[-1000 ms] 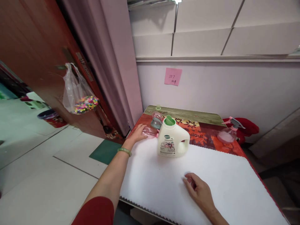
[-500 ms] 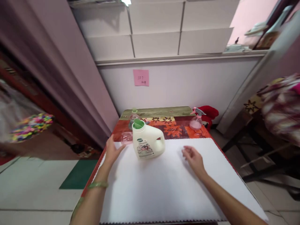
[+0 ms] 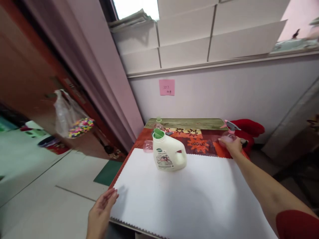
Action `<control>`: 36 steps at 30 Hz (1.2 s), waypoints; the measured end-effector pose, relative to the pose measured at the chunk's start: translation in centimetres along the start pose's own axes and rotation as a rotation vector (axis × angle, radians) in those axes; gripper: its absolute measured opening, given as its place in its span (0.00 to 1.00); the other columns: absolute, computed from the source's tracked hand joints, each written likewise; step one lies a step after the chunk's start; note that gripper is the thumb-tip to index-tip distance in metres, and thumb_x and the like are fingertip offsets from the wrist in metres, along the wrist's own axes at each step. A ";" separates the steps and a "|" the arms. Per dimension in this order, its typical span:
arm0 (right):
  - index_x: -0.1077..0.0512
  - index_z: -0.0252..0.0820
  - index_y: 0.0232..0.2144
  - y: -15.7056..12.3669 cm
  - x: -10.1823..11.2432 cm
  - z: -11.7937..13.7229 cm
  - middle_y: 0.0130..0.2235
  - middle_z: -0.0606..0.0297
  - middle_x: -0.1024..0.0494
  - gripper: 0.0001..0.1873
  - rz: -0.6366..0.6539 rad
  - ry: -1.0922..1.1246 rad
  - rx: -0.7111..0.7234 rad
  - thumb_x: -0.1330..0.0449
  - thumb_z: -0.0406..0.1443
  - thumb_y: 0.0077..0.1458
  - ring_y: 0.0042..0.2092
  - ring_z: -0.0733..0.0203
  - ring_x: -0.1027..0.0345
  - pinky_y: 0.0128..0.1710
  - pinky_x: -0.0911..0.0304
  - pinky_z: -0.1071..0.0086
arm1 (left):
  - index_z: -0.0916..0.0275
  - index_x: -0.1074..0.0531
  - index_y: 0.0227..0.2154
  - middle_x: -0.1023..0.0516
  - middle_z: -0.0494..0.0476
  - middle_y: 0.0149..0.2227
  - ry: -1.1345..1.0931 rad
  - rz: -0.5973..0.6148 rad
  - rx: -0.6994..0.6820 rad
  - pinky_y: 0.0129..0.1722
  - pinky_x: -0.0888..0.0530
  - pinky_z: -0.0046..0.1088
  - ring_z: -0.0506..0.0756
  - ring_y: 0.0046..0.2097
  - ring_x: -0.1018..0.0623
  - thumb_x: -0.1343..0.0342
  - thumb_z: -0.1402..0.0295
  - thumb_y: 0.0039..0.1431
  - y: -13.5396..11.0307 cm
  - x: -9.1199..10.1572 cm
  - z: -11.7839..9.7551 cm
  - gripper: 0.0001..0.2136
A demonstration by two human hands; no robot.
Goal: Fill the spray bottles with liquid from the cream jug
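Observation:
A cream detergent jug with a green cap stands on the white cloth near its far edge. My right hand reaches to the far right of the table and closes round a pink spray bottle. My left hand hovers open, fingers together, by the table's near left corner, touching nothing. A small clear pink bottle lies left of the jug, and another clear bottle stands behind it.
The table stands against a white wall with a pink sticky note. A red soft item sits at the far right. A plastic bag of coloured bits hangs on the red door at left. Tiled floor lies to the left.
My right hand left the cloth's middle and reached to the pink spray bottle at far right. My left hand drew back from the small pink bottle to the near left corner.

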State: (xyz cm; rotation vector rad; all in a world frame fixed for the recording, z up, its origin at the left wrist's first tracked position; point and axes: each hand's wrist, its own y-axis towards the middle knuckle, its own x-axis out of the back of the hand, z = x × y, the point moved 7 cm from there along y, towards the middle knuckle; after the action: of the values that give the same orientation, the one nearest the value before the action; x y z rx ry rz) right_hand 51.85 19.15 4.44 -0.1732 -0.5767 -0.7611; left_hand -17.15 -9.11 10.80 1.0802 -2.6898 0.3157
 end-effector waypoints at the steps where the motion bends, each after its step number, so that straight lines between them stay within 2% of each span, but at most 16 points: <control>1: 0.34 0.32 0.55 0.0 -0.2 -0.2 0.53 0.27 0.27 0.52 -0.006 -0.013 -0.033 0.25 0.51 0.30 0.53 0.25 0.30 0.49 0.37 0.39 | 0.62 0.22 0.39 0.17 0.62 0.41 -0.018 -0.012 0.007 0.57 0.26 0.50 0.67 0.46 0.18 0.30 0.43 0.32 -0.5 0.5 -0.3 0.33; 4: 0.31 0.35 0.54 -0.2 0.0 -0.3 0.51 0.29 0.25 0.49 -0.042 -0.033 -0.082 0.24 0.51 0.30 0.53 0.24 0.30 0.51 0.39 0.37 | 0.62 0.23 0.39 0.17 0.62 0.42 -0.004 -0.020 -0.004 0.56 0.26 0.49 0.68 0.47 0.18 0.29 0.43 0.33 -1.5 1.2 -1.7 0.33; 7: 0.31 0.40 0.55 -1.0 1.7 1.5 0.52 0.34 0.24 0.47 -0.092 -0.015 -0.023 0.26 0.52 0.34 0.54 0.27 0.30 0.54 0.40 0.41 | 0.62 0.24 0.42 0.17 0.64 0.44 0.010 -0.011 -0.070 0.55 0.25 0.47 0.68 0.49 0.19 0.30 0.44 0.37 -2.1 0.6 -3.9 0.32; 10: 0.32 0.41 0.56 -3.5 4.9 5.8 0.54 0.41 0.24 0.46 -0.144 0.076 0.169 0.28 0.53 0.37 0.54 0.33 0.29 0.53 0.37 0.49 | 0.61 0.26 0.47 0.18 0.63 0.47 0.007 0.009 -0.221 0.54 0.24 0.45 0.64 0.47 0.18 0.32 0.47 0.45 -3.0 -1.3 -7.1 0.30; 12: 0.34 0.41 0.58 -6.7 7.6 9.6 0.54 0.44 0.24 0.49 -0.151 0.137 0.330 0.27 0.55 0.35 0.53 0.35 0.28 0.53 0.37 0.50 | 0.60 0.26 0.49 0.19 0.63 0.48 0.012 0.052 -0.349 0.55 0.25 0.44 0.61 0.46 0.18 0.33 0.50 0.50 -4.2 -3.5 -9.8 0.27; 14: 0.39 0.40 0.60 -10.8 9.8 13.0 0.54 0.44 0.25 0.56 -0.098 0.143 0.428 0.27 0.56 0.32 0.51 0.36 0.27 0.51 0.35 0.49 | 0.60 0.26 0.49 0.20 0.62 0.50 0.001 0.141 -0.474 0.55 0.25 0.43 0.61 0.47 0.19 0.34 0.54 0.54 -5.8 -6.3 -12.9 0.23; 16: 0.36 0.42 0.57 -15.7 10.4 15.9 0.51 0.47 0.23 0.52 0.106 0.204 0.509 0.27 0.56 0.32 0.48 0.40 0.27 0.46 0.32 0.52 | 0.59 0.25 0.49 0.21 0.62 0.51 -0.039 0.268 -0.588 0.56 0.26 0.41 0.61 0.49 0.20 0.35 0.57 0.57 -7.6 -9.6 -15.9 0.19; 18: 0.32 0.44 0.53 -21.0 9.6 18.0 0.49 0.51 0.22 0.46 0.382 0.302 0.557 0.27 0.54 0.33 0.45 0.44 0.26 0.43 0.30 0.55 | 0.58 0.23 0.49 0.21 0.62 0.53 -0.089 0.466 -0.645 0.58 0.28 0.41 0.61 0.54 0.22 0.36 0.59 0.59 -9.5 -13.1 -18.2 0.17; 21: 0.32 0.44 0.53 -28.4 6.8 19.3 0.46 0.54 0.20 0.42 0.866 0.511 0.460 0.27 0.54 0.38 0.44 0.47 0.24 0.42 0.29 0.57 | 0.58 0.23 0.52 0.22 0.63 0.55 -0.224 0.843 -0.548 0.60 0.30 0.43 0.64 0.58 0.24 0.35 0.58 0.59 -12.2 -18.0 -19.9 0.20; 23: 0.32 0.44 0.55 -32.2 5.2 19.7 0.48 0.56 0.20 0.42 1.091 0.608 0.412 0.27 0.52 0.41 0.48 0.46 0.24 0.46 0.29 0.57 | 0.60 0.24 0.53 0.21 0.64 0.53 -0.366 0.996 -0.418 0.58 0.28 0.44 0.64 0.56 0.22 0.35 0.56 0.58 -13.4 -19.6 -20.2 0.22; 25: 0.31 0.44 0.56 -34.4 4.1 20.0 0.51 0.57 0.21 0.41 1.169 0.639 0.401 0.26 0.50 0.42 0.51 0.46 0.26 0.49 0.29 0.57 | 0.61 0.23 0.51 0.18 0.64 0.49 -0.469 0.999 -0.303 0.55 0.26 0.43 0.64 0.52 0.20 0.35 0.55 0.59 -13.7 -20.0 -20.1 0.21; 29: 0.32 0.45 0.57 -35.8 2.9 19.6 0.53 0.57 0.22 0.43 1.071 0.630 0.341 0.24 0.48 0.40 0.53 0.45 0.27 0.51 0.30 0.55 | 0.62 0.22 0.44 0.17 0.61 0.42 -0.571 0.851 -0.160 0.50 0.24 0.40 0.61 0.47 0.18 0.35 0.54 0.59 -12.8 -18.9 -19.0 0.18; 33: 0.34 0.46 0.57 -37.0 2.5 18.8 0.54 0.55 0.22 0.49 1.024 0.682 0.297 0.22 0.51 0.34 0.55 0.42 0.28 0.52 0.31 0.53 | 0.63 0.22 0.42 0.17 0.60 0.38 -0.629 0.805 -0.220 0.46 0.23 0.39 0.60 0.42 0.18 0.36 0.54 0.59 -12.4 -17.6 -19.2 0.17; 34: 0.33 0.46 0.56 -37.3 2.4 18.6 0.55 0.54 0.23 0.49 1.026 0.717 0.279 0.22 0.53 0.34 0.56 0.42 0.29 0.53 0.31 0.54 | 0.63 0.22 0.41 0.18 0.60 0.37 -0.650 0.818 -0.234 0.46 0.23 0.39 0.60 0.42 0.18 0.36 0.55 0.59 -12.4 -17.5 -19.4 0.16; 36: 0.32 0.46 0.56 -37.9 2.1 17.9 0.57 0.54 0.23 0.45 1.039 0.811 0.153 0.31 0.62 0.43 0.57 0.43 0.30 0.52 0.31 0.55 | 0.62 0.23 0.40 0.19 0.59 0.35 -0.726 0.861 -0.235 0.47 0.23 0.41 0.60 0.42 0.18 0.37 0.56 0.60 -12.4 -17.2 -19.8 0.15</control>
State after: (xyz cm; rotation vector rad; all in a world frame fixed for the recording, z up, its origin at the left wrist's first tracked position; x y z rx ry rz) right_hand 19.14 -3.10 18.42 0.0024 0.2585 0.2548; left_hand 6.12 -1.09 26.17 -0.1476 -3.5720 -0.3395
